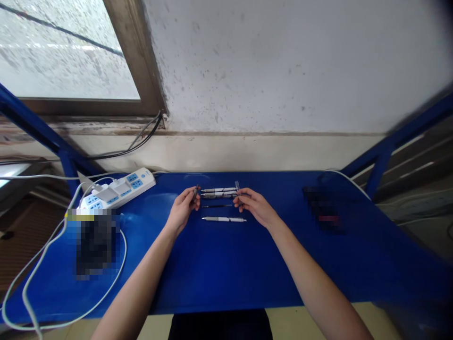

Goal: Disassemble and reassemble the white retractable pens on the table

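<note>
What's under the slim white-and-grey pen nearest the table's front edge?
Smooth blue tabletop shows all around that pen; whatever lies directly beneath is covered.

Left hand (pixel 183 208) and right hand (pixel 257 208) were both bare, slim-fingered. Left forearm (pixel 141 278) and right forearm (pixel 313 271) showed bare too, plain and smooth, slim at the hand end, thicker higher up. Low between them I saw a flat black patch (pixel 219 326), rounded at its upper corners; clothing or seat, couldn't tell from there.
</note>
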Demonstrator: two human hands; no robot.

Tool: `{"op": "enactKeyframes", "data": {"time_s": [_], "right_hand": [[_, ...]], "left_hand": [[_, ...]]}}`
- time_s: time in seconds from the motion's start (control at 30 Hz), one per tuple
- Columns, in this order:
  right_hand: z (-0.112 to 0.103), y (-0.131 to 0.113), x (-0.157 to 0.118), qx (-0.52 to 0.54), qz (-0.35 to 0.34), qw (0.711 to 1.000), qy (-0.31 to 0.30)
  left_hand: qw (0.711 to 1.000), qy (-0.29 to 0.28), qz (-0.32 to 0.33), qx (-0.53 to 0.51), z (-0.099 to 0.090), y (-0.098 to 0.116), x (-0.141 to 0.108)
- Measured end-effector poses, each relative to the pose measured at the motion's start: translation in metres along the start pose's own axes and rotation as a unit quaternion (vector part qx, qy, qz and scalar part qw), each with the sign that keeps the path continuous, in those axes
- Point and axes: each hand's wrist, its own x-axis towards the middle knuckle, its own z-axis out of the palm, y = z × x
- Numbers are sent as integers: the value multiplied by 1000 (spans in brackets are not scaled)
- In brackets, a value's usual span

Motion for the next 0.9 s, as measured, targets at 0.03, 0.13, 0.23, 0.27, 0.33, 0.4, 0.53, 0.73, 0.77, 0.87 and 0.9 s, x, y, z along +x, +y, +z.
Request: {"op": "enactKeyframes", "data": {"time_s": [0.03, 0.13, 0.23, 0.27, 0.33, 0.4, 0.53, 0.73, 0.77, 0.87, 0.9], "right_hand": [[0, 0, 0, -2, -3, 1000, 4], [-3, 2, 2, -10, -14, 1000, 7], [-6, 6, 3, -24, -23, 999, 12], [-7, 7, 4, -29, -25, 999, 14], [-9, 7, 4, -34, -27, 999, 19], [-9, 7, 4, -35, -26, 999, 22], [-7, 3, 3, -28, -14, 999, 30], [-7, 2, 4, -31, -7, 999, 34], [-8, 3, 4, -38, -12, 999, 37], [-12, 8, 7, -93, -37, 993, 64], [-14, 10, 7, -129, -48, 987, 82]], "left_hand": [[1000, 2, 2, 1, 0, 0, 0], [999, 7, 22, 21, -1, 0, 0], [998, 12, 42, 34, 0, 1, -1], [998, 15, 42, 35, 0, 1, -1], [999, 19, 35, 37, 0, 2, -1], [999, 22, 23, 36, -1, 2, -1], [1000, 9, 8, 26, 0, 2, -1], [1000, -9, 0, 27, -1, 2, -1], [999, -10, 2, 31, -1, 1, -1], [999, -11, 5, 38, -2, 1, -1], [999, -11, 5, 40, -1, 2, -1]]}}
